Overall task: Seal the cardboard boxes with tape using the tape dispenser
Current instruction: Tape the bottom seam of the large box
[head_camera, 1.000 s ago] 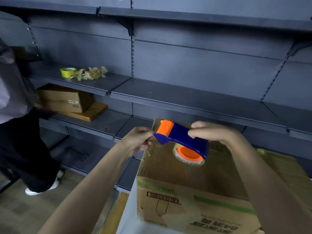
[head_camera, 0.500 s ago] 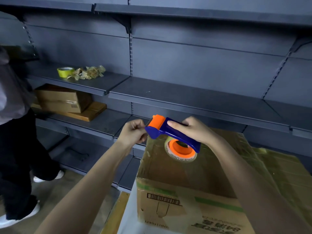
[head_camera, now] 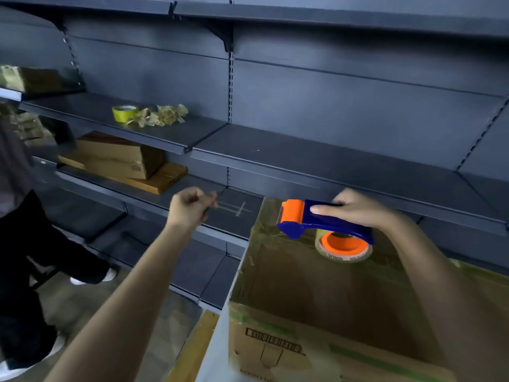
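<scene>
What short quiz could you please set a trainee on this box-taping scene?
1. True or false: the tape dispenser lies on the floor.
2. Which of the hands grips it? A left, B right, C both.
3. Fill in: the tape roll on the shelf is ____ in colour.
Key: 1 false, the right hand holds it above the cardboard box; 2 B; 3 yellow.
</scene>
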Available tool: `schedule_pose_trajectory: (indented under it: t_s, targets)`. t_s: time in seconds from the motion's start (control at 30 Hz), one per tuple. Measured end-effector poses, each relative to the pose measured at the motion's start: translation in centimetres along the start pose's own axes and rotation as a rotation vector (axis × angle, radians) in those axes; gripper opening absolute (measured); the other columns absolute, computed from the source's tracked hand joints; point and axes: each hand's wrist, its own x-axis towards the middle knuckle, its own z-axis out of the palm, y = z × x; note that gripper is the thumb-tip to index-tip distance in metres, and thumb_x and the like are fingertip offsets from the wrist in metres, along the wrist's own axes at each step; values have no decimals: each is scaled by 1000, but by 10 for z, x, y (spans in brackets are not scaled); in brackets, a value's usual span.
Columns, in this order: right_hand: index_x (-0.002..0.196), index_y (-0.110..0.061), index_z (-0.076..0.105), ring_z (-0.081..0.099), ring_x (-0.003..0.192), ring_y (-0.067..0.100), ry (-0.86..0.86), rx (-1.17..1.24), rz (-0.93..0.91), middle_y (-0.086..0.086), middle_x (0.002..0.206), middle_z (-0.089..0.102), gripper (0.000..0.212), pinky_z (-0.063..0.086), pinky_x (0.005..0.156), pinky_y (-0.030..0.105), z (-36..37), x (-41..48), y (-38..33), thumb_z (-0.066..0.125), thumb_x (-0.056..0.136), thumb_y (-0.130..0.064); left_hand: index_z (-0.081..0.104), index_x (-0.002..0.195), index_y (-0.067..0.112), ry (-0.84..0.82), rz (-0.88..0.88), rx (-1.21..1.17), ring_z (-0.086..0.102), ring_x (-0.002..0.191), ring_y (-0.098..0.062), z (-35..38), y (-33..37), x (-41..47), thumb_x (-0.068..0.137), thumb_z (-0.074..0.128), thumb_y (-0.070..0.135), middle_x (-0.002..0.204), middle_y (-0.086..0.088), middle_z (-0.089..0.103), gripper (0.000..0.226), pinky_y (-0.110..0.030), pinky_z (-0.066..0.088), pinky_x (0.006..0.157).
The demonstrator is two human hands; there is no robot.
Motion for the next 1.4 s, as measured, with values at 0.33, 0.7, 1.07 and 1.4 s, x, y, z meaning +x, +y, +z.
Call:
schedule_pose_trajectory:
  t_s: [0.33,0.7,1.07,1.4]
  targets:
    - [61,-18,58,56,39,4,-24,-49,33,-8,44,59,62,36,41,14,0,6,19,47,60,-79,51,56,15,92,7,-3,44,39,-2,29,-30,-2,88,63,20,59,6,67,34,-15,38,41]
    - [70,-13,61,57,42,6,-136,-71,79,-6,48,60,66,40,47,18,-1,15,22,46,58,-77,51,70,11,116,-226,-115,39,32,-4,37,-60,-16,92,58,25,52,1,65,27,-14,29,34]
    - [67,-15,62,56,41,6,-191,-122,79,-5,48,60,68,39,45,18,-3,19,19,45,54,-80,52,60,10,67,-321,5,41,35,-4,64,-93,-37,92,57,15,46,6,54,33,-14,34,37]
    - [73,-17,56,56,56,10,-134,-308,-4,-1,66,61,57,39,50,17,2,17,8,44,67,-73,52,70,12,-131,-156,584,56,75,-24,68,-88,-35,89,53,14,74,-6,57,20,-25,34,60]
